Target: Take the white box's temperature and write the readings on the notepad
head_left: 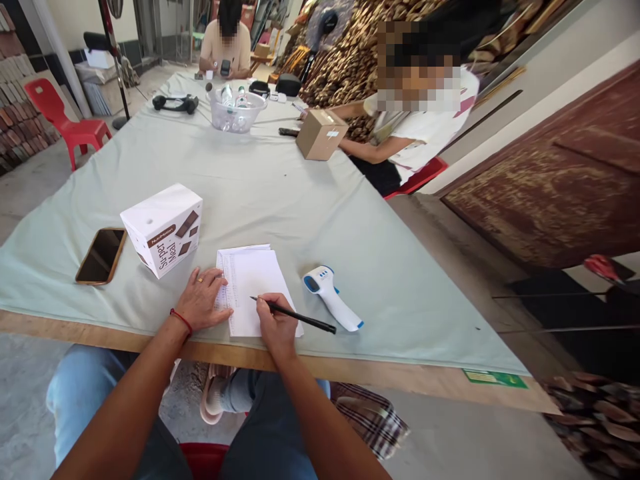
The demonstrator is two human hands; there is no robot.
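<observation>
My right hand [278,325] is closed around a black pen [305,319], its tip over the white paper [267,280] near the table's front edge. Rows of small writing run down the sheet's left side. My left hand [204,299] lies flat with fingers spread on the paper's left margin, a red cord at the wrist. Behind that hand stands a white box [165,227] printed "Su-per Meal". A phone [101,256] with a dark screen lies left of the box. To the right of the paper rests a white and blue infrared thermometer [332,297].
A clear plastic basin [235,112] holding bottles stands farther back, with a black ab roller [175,104] to its left. One person sits at the right behind a cardboard box [321,135], another at the far end. A red chair [67,120] stands left of the table.
</observation>
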